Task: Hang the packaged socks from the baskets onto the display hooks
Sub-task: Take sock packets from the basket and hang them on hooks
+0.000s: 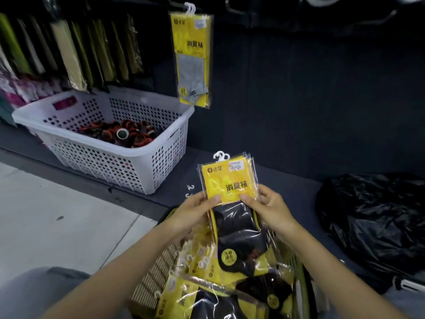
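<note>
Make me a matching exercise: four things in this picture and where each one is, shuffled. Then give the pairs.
Things
1. black-sock pack
2. grey-sock pack
3. white basket
4. black plastic bag

Places
A. far right, lying low
B. hanging up high
C. gripped by the left hand and the right hand
D. at left, with orange-and-black items inside

Pairs: 1-C, 2-B, 3-D, 4-A
</note>
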Motion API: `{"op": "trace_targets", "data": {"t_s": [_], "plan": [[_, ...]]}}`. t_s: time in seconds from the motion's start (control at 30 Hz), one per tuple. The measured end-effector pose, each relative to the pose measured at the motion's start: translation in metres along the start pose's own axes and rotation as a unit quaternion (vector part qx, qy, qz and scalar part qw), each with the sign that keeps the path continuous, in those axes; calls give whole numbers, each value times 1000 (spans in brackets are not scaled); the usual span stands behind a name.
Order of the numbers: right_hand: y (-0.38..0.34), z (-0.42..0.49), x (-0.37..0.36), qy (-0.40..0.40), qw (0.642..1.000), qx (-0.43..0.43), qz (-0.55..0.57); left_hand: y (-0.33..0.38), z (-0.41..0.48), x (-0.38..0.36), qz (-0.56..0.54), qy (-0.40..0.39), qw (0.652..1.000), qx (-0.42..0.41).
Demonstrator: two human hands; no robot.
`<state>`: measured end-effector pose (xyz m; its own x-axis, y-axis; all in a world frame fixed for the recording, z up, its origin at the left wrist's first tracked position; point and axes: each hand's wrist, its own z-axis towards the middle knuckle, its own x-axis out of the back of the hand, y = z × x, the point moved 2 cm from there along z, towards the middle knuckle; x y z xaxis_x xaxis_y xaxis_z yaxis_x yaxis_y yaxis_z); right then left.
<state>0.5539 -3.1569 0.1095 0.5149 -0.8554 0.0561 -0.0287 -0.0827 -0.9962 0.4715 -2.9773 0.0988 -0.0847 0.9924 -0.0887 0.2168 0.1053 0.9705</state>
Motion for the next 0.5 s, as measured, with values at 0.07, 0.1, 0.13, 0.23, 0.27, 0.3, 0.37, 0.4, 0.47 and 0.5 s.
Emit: {"op": "trace_targets", "data": {"t_s": [0.07, 0.1, 0.13, 0.23, 0.27, 0.3, 0.37, 0.4, 0.47, 0.5], "plan": [[-23, 6, -6, -15, 1000, 13, 21, 32, 6, 7, 23, 0, 999, -37], [-35, 9, -10, -12, 999, 26, 21, 47, 9, 11, 31, 5, 998, -57], [-47, 13, -13, 7, 999, 53, 3, 60, 11, 15, 37, 13, 996, -80], [-88, 28, -23, 127, 976, 163, -73, 97, 17, 25, 53, 53, 986, -147], [-102, 34, -27, 150, 966, 191, -84, 109, 18, 28, 53, 67, 982, -169], [-114, 39, -32, 157, 961, 212, -84, 120, 18, 31, 46, 81, 977, -191], [-136, 51, -41, 148, 960, 231, -54, 139, 20, 39, 26, 113, 966, -231], [-145, 57, -46, 136, 963, 231, -28, 147, 21, 45, 21, 137, 959, -245], [-160, 69, -59, 103, 969, 224, 18, 159, 19, 57, 6, 184, 949, -255], [-166, 75, -65, 87, 972, 218, 33, 165, 18, 63, -6, 196, 947, -255]]}}
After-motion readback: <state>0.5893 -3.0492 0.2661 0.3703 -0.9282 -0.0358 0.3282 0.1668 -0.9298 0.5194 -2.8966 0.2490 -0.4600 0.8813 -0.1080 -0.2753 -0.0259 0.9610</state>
